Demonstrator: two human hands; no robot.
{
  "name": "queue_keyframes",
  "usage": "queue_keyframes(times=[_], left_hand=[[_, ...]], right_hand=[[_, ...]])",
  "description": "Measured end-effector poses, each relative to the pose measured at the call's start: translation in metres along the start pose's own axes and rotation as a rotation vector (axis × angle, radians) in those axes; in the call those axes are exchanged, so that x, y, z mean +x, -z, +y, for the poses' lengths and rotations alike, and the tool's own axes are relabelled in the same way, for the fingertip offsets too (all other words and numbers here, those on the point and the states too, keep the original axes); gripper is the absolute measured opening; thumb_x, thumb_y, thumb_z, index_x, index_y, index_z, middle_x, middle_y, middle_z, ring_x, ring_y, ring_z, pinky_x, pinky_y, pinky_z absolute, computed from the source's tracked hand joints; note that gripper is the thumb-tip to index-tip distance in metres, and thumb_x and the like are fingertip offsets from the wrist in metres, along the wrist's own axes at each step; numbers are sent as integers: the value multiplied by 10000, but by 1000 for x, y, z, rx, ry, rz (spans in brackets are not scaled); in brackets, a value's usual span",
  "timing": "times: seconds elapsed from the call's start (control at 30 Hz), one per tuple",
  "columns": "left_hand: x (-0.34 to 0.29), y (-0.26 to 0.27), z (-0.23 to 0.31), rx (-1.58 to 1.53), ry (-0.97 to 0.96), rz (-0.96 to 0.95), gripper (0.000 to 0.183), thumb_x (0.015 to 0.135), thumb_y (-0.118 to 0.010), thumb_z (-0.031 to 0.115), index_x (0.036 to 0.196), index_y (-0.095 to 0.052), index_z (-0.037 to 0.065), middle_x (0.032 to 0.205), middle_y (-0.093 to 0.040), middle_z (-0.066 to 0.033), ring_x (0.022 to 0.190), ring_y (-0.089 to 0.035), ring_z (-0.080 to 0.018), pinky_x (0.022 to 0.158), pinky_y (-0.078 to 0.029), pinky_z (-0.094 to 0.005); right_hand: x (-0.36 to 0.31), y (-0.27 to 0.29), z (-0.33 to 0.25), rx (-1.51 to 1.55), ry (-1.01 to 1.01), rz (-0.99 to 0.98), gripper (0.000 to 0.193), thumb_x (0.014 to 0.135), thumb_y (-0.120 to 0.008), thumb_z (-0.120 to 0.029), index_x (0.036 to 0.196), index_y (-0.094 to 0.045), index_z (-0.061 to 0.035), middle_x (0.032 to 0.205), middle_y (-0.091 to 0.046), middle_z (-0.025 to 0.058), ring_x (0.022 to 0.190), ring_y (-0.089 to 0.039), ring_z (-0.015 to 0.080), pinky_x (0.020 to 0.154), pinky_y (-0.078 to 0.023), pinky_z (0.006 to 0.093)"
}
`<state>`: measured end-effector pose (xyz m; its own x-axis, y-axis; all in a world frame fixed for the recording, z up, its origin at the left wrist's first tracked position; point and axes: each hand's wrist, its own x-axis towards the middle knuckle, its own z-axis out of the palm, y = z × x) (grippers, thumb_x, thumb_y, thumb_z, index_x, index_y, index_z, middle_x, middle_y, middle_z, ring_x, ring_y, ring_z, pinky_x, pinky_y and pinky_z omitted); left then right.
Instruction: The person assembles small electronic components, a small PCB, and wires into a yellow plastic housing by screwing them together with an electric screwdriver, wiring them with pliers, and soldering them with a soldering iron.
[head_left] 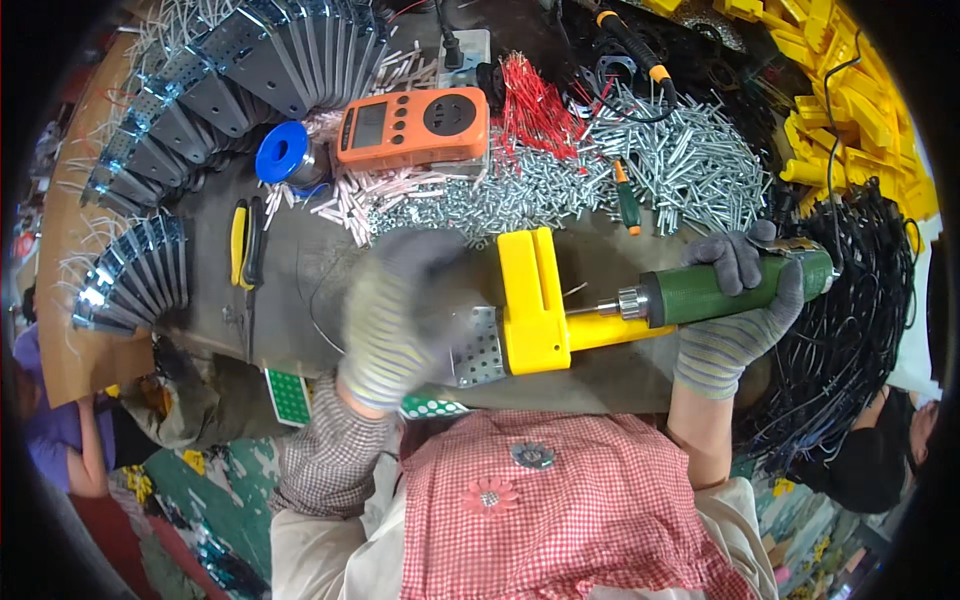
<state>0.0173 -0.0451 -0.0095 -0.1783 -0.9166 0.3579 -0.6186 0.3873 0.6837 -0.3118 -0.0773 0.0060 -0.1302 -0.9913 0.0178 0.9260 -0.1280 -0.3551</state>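
My right hand [745,315], in a grey striped glove, is wrapped round a green electric screwdriver [705,292] lying sideways, its bit pointing left. The bit reaches toward a yellow plastic part [537,300] with a long yellow handle running under the screwdriver. A perforated metal plate [478,348] joins the left side of the yellow part. Beside that plate is my gloved left hand [390,325]; motion smears its fingers, so their hold cannot be made out. Behind the yellow part lie heaps of small screws [470,205] and longer screws [690,160].
An orange meter [412,130], a blue solder spool [285,155] and yellow-handled pliers [243,245] lie at the left. Stacked metal plates [225,95] fan out behind. A small green screwdriver [627,200], black cables [840,330] and yellow parts [860,110] lie rightward. Other people sit at both sides.
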Motion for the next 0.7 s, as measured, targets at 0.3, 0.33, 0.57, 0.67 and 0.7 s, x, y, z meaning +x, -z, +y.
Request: queue_keyframes(times=[0.3,0.33,0.57,0.67,0.7], left_hand=[[3,34,-40,951,-79,-127,136,901,-765,174,981,-703,84,870,-687,-151,839,-696,-362,767,-551,-472],[4,32,-42,948,-74,-123,136,901,-765,174,981,-703,84,870,-687,-151,839,-696,-362,767,-551,-472],[0,18,-4,487,19,38,147,821,-771,45,943,-696,77,856,-687,-120,786,-697,-335,725,-569,-447],[-24,-1,33,80,106,8,147,798,-802,88,907,-705,86,860,-697,-100,800,-688,-333,753,-559,-435],[-29,-9,34,139,58,41,156,791,-811,102,899,-701,91,852,-691,-90,800,-675,-327,757,-544,-440]], right_hand=[[2,1,1,24,-20,-29,394,944,-757,-307,1200,-635,-34,731,-478,-23,646,-463,129,948,-518,401],[3,1,1,45,-35,-37,391,944,-758,-305,1197,-633,-34,732,-478,-21,645,-461,129,950,-518,401],[-1,6,2,21,-11,-6,391,936,-766,-290,1201,-627,-38,738,-476,-33,648,-458,115,957,-518,404],[2,9,2,102,-56,-25,385,925,-773,-279,1194,-626,-44,733,-470,-40,649,-461,110,962,-524,410],[3,8,3,101,-62,-24,385,925,-773,-279,1194,-626,-44,733,-470,-40,649,-461,110,962,-524,410]])
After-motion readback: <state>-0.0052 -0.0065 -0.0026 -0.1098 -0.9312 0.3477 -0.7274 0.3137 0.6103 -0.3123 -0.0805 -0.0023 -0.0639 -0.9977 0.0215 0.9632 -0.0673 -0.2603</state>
